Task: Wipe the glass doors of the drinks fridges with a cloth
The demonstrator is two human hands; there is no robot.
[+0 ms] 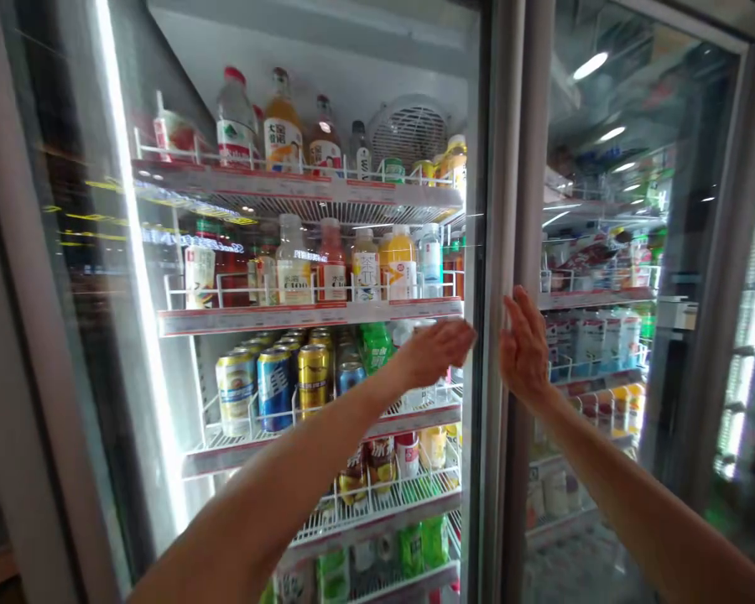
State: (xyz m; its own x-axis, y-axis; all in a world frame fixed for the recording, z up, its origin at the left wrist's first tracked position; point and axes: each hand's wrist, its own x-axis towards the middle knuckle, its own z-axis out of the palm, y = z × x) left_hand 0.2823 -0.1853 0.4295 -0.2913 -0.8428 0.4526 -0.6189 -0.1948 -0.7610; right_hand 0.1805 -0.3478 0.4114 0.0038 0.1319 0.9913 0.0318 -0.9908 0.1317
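Observation:
Two glass cooler doors meet at grey upright frames in the middle of the head view. My left hand (444, 348) is in front of the left glass door, its fingers reaching right towards the left door frame (487, 252). They look stretched out, slightly bent and a little blurred; whether they touch the frame I cannot tell. My right hand (524, 344) lies at the right door frame (529, 210), with fingers pointing up and apart. Neither hand holds any drink. Behind my left hand is a green bottle (376, 346) on the can shelf.
Behind the left door, bottles (283, 122) stand on the top shelf and juice bottles (294, 260) below. Beer cans (313, 376) fill the third shelf; more cans (381, 466) sit lower. A round fan grille (408, 126) is at the back. The right door (610, 168) covers stocked shelves.

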